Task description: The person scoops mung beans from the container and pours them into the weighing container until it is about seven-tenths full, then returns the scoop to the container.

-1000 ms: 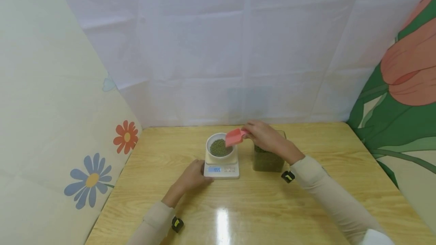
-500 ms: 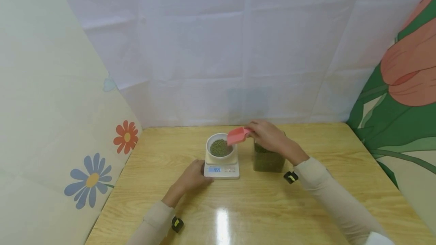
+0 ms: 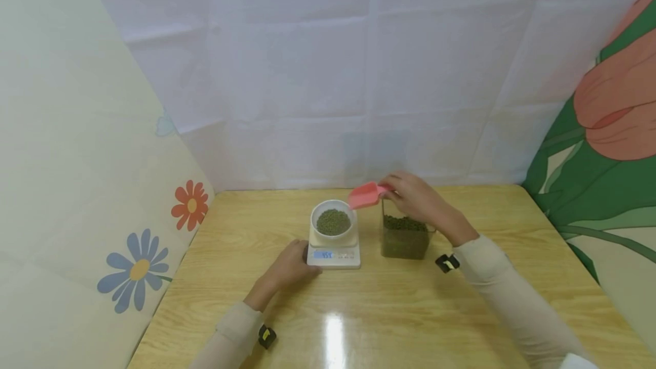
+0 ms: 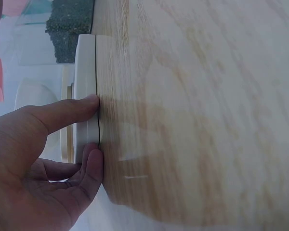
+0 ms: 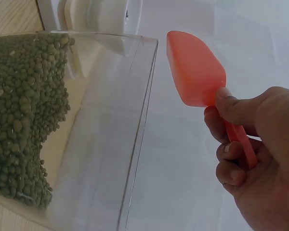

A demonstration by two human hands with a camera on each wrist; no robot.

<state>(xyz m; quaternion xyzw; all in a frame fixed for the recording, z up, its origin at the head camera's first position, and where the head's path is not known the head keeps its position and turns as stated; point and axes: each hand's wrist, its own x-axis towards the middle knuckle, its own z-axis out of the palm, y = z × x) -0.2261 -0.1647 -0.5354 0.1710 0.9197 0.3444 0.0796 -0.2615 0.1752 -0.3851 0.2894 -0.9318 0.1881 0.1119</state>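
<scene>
My right hand (image 3: 417, 198) grips a pink scoop (image 3: 365, 195) by its handle, thumb near the base of its blade. No beans show in the scoop (image 5: 195, 70) in the right wrist view. The blade's tip is beside the right rim of a white bowl (image 3: 313, 221). Green mung beans (image 3: 333, 222) fill the bottom of that bowl, which sits on a white kitchen scale (image 3: 353, 263) with a lit display. At the scale's front left corner, my left hand (image 3: 291, 263) holds on, with thumb (image 4: 74, 113) and curled fingers (image 4: 93, 166) against its edges.
To the right of the scale stands a clear plastic container (image 5: 139, 125), partly filled with mung beans (image 5: 19, 110). My right forearm passes over its right side. A white sheet (image 3: 307, 101) hangs behind the wooden table (image 3: 410, 312).
The scoop and my right hand have moved right and up from over the bowl, uncovering more of the container. My left hand stays at the scale.
</scene>
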